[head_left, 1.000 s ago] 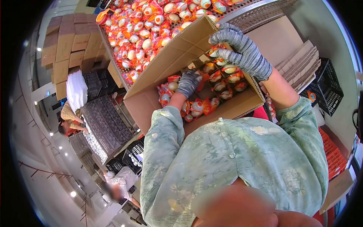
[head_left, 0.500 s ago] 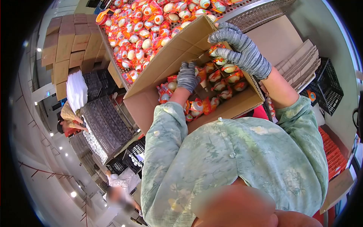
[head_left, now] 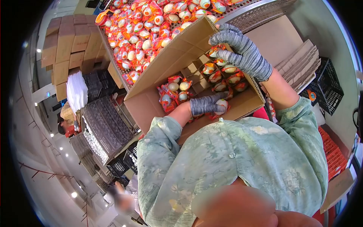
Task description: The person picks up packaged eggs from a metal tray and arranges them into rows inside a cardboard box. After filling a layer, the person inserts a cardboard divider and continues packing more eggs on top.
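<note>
An open cardboard box [head_left: 166, 56] stands tilted in front of me, with cardboard dividers [head_left: 193, 72] inside. Several eggs in red-and-clear wrappers [head_left: 215, 77] sit in cells at its right side, and a loose cluster of wrapped eggs [head_left: 173, 87] lies at its left. My left hand [head_left: 206, 104], in a grey knit glove, reaches into the near part of the box with its fingers round a wrapped egg [head_left: 222, 106]. My right hand [head_left: 244, 51], gloved the same way, is closed over the box's far right edge, beside a wrapped egg [head_left: 216, 50].
Beyond the box, a perforated metal table [head_left: 249, 15] bears many wrapped eggs. Flattened cardboard sheets [head_left: 298, 64] and a black crate [head_left: 327, 87] are at the right. Stacked cartons [head_left: 68, 41], a dark rack [head_left: 106, 123] and two people [head_left: 68, 117] are at the left.
My left hand has moved from the middle of the box toward its near right part, uncovering dividers and eggs. My right hand has barely moved. The people at the left have shifted.
</note>
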Demonstrator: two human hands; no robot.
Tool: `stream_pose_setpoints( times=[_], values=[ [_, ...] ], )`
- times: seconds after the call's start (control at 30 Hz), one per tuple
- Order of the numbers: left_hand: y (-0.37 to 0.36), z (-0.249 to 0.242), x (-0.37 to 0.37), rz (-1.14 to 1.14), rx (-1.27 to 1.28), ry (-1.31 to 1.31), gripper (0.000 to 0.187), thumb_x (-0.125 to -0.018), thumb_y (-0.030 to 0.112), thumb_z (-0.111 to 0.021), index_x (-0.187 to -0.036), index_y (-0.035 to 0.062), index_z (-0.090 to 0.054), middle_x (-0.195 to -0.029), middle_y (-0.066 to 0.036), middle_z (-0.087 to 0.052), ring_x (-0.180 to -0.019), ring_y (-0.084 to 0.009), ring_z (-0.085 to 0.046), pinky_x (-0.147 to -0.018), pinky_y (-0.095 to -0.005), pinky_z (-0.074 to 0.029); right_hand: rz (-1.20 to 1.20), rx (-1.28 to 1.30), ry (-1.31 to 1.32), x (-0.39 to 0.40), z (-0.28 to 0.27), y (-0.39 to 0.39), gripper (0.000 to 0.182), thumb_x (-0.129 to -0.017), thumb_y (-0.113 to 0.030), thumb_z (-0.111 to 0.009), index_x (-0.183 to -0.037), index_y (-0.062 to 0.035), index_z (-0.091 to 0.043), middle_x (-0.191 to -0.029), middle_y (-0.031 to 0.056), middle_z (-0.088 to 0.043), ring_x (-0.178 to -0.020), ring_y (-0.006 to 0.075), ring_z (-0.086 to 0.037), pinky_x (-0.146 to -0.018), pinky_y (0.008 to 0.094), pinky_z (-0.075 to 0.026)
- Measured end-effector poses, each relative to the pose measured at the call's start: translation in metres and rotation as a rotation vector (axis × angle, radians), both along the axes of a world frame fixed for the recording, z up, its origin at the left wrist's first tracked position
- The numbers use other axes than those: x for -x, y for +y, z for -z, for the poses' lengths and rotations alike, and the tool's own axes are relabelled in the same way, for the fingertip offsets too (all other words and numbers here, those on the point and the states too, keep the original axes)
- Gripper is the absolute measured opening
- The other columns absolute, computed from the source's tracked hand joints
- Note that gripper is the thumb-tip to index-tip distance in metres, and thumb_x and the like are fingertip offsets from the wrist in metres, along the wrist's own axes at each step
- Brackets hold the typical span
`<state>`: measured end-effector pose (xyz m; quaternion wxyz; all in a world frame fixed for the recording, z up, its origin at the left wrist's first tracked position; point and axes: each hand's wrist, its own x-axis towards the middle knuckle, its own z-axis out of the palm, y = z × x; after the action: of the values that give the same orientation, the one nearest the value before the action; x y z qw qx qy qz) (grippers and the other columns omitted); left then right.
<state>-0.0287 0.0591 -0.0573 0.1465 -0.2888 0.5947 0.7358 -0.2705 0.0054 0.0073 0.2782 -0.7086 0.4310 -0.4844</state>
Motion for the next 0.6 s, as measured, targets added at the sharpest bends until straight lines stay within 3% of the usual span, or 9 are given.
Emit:
stream_pose_setpoints(
  times=[0.03, 0.07, 0.1, 0.17, 0.23, 0.33, 0.43, 0.53, 0.6],
  values=[
    [0.001, -0.008, 0.000, -0.056, -0.109, 0.007, 0.092, -0.080, 0.053, -0.062, -0.144, 0.0007, -0.021, -0.137, -0.017, -0.042, -0.130, -0.0231, -0.038, -0.107, -0.0334, -0.030, 0.004, -0.005, -0.001, -0.001, 0.001, 0.000, 0.031, -0.079, -0.020, -0.071, -0.108, -0.0128, -0.065, -0.120, 0.0128, -0.056, -0.125, 0.0296, -0.043, -0.104, 0.0401, -0.035],
    [-0.001, -0.017, -0.002, -0.051, -0.138, -0.085, 0.087, -0.082, 0.049, -0.061, -0.144, 0.0025, -0.022, -0.137, -0.016, -0.042, -0.129, -0.0229, -0.038, -0.106, -0.0330, -0.031, 0.009, -0.008, -0.002, -0.002, 0.002, 0.000, 0.031, -0.079, -0.020, -0.071, -0.108, -0.0128, -0.065, -0.120, 0.0130, -0.056, -0.125, 0.0295, -0.043, -0.104, 0.0400, -0.035],
    [-0.010, -0.057, 0.010, -0.048, -0.169, -0.179, 0.082, -0.085, 0.046, -0.060, -0.144, 0.0043, -0.022, -0.137, -0.016, -0.042, -0.127, -0.0227, -0.039, -0.105, -0.0326, -0.032, 0.002, -0.013, -0.021, -0.001, 0.002, 0.000, 0.031, -0.079, -0.020, -0.071, -0.109, -0.0130, -0.065, -0.121, 0.0131, -0.055, -0.125, 0.0294, -0.043, -0.104, 0.0398, -0.035],
    [-0.007, -0.067, 0.009, -0.084, -0.191, -0.235, 0.075, -0.087, 0.039, -0.059, -0.144, 0.0066, -0.022, -0.137, -0.014, -0.042, -0.126, -0.0227, -0.039, -0.104, -0.0327, -0.033, -0.014, -0.024, -0.063, -0.002, 0.001, 0.000, 0.031, -0.079, -0.020, -0.071, -0.109, -0.0134, -0.065, -0.121, 0.0133, -0.055, -0.125, 0.0294, -0.044, -0.104, 0.0394, -0.036],
    [0.003, -0.040, -0.003, -0.147, -0.164, -0.150, 0.072, -0.088, 0.035, -0.060, -0.144, 0.0078, -0.022, -0.138, -0.014, -0.041, -0.127, -0.0229, -0.039, -0.104, -0.0335, -0.033, -0.004, -0.022, -0.035, -0.002, 0.003, -0.001, 0.031, -0.079, -0.020, -0.071, -0.109, -0.0136, -0.065, -0.121, 0.0131, -0.055, -0.126, 0.0290, -0.043, -0.104, 0.0392, -0.036],
    [0.003, -0.047, -0.009, -0.024, 0.034, -0.096, 0.074, -0.085, 0.031, -0.065, -0.142, 0.0066, -0.024, -0.136, -0.014, -0.042, -0.126, -0.0230, -0.040, -0.105, -0.0343, -0.033, -0.003, -0.024, -0.010, 0.000, 0.001, 0.001, 0.031, -0.079, -0.019, -0.071, -0.109, -0.0138, -0.065, -0.122, 0.0128, -0.055, -0.126, 0.0286, -0.043, -0.104, 0.0390, -0.035],
    [0.005, -0.054, -0.011, -0.010, 0.233, -0.012, 0.089, -0.080, 0.030, -0.071, -0.146, 0.0046, -0.017, -0.143, -0.019, -0.032, -0.134, -0.0254, -0.031, -0.107, -0.0356, -0.032, -0.016, -0.024, -0.021, 0.000, 0.000, 0.002, 0.032, -0.079, -0.019, -0.071, -0.109, -0.0138, -0.065, -0.122, 0.0125, -0.055, -0.125, 0.0284, -0.044, -0.104, 0.0390, -0.035],
    [-0.005, -0.038, -0.018, -0.223, 0.153, -0.064, 0.089, -0.076, 0.028, -0.076, -0.143, 0.0035, -0.023, -0.138, -0.017, -0.039, -0.129, -0.0242, -0.038, -0.105, -0.0348, -0.034, -0.015, -0.022, -0.030, 0.000, 0.002, 0.000, 0.032, -0.079, -0.019, -0.071, -0.110, -0.0138, -0.065, -0.120, 0.0115, -0.056, -0.124, 0.0283, -0.044, -0.104, 0.0389, -0.035],
    [-0.023, -0.028, -0.023, -0.363, 0.288, -0.172, 0.077, -0.075, 0.023, -0.075, -0.136, 0.0026, -0.032, -0.123, -0.013, -0.050, -0.115, -0.0217, -0.049, -0.098, -0.0332, -0.040, -0.013, -0.020, -0.041, 0.000, 0.003, 0.000, 0.032, -0.079, -0.018, -0.071, -0.110, -0.0136, -0.065, -0.119, 0.0106, -0.057, -0.124, 0.0282, -0.044, -0.104, 0.0389, -0.035]
  ],
)
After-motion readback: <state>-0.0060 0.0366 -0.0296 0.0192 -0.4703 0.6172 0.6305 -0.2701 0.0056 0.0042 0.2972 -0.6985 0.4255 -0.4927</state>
